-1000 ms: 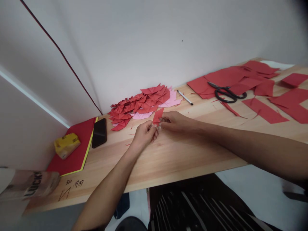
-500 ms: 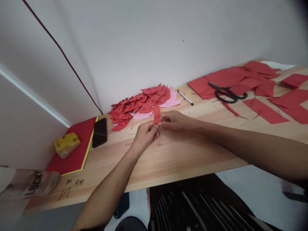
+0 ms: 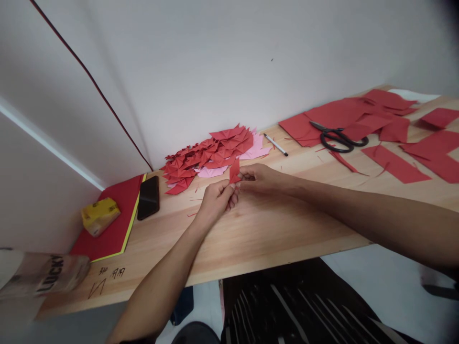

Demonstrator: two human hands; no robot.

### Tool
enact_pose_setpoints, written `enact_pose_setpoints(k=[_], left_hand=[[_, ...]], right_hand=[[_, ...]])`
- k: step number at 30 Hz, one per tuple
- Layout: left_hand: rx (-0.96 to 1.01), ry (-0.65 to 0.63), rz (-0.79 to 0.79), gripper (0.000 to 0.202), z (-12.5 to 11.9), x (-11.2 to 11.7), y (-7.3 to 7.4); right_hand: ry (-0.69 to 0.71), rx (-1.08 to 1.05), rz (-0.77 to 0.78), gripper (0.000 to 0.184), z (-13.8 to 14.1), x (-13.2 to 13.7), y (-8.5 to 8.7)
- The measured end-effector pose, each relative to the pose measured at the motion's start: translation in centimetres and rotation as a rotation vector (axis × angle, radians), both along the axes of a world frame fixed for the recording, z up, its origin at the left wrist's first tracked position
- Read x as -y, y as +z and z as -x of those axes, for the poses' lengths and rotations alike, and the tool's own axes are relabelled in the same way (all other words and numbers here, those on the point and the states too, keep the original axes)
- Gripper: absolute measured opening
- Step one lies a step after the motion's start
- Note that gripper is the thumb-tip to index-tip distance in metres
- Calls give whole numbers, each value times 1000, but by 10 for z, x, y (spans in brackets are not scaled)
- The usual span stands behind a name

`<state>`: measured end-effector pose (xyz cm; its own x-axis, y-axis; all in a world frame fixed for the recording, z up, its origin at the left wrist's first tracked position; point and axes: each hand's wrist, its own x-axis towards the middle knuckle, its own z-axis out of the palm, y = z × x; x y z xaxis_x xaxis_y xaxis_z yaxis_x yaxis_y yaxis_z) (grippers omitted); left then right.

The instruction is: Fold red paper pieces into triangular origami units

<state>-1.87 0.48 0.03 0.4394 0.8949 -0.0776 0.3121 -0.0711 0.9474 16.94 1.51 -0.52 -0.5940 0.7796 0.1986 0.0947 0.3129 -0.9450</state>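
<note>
A small piece of folded red paper (image 3: 234, 171) is pinched between my two hands, just above the wooden table. My left hand (image 3: 217, 196) has thumb and fingers closed on its lower left edge. From the right, my right hand (image 3: 258, 178) pinches its lower right side with the fingertips. My fingers hide the paper's lower edge. Right behind the hands lies a heap of folded red paper pieces (image 3: 211, 154). Some pink paper (image 3: 254, 149) pokes out beneath the heap.
Black-handled scissors (image 3: 339, 138) rest by cut red sheets (image 3: 333, 116) at the right. A pen (image 3: 276, 145) lies behind my right hand. To the left are a phone (image 3: 148, 198), a red folder (image 3: 118, 234), a yellow packet (image 3: 101, 216) and a clear bottle (image 3: 53, 274) marked LUCKY.
The red paper's visible outline has become more slanted and pointed between my fingers. Both hands stay in nearly the same place.
</note>
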Motion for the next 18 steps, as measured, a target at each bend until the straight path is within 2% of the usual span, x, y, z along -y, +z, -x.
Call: enact_pose_setpoints(k=[9, 12, 14, 18], left_hand=[[53, -14, -11, 32, 3, -1, 1], [142, 63, -33, 26, 2, -2, 0], [228, 117, -76, 28, 1, -2, 0], [273, 133, -155, 31, 0, -1, -3]], right_hand=[[-71, 103, -63, 7, -4, -8, -4], [-123, 169, -64, 10, -6, -10, -4], [-134, 182, -51, 11, -6, -10, -2], [-126, 169, -41, 12, -5, -9, -1]])
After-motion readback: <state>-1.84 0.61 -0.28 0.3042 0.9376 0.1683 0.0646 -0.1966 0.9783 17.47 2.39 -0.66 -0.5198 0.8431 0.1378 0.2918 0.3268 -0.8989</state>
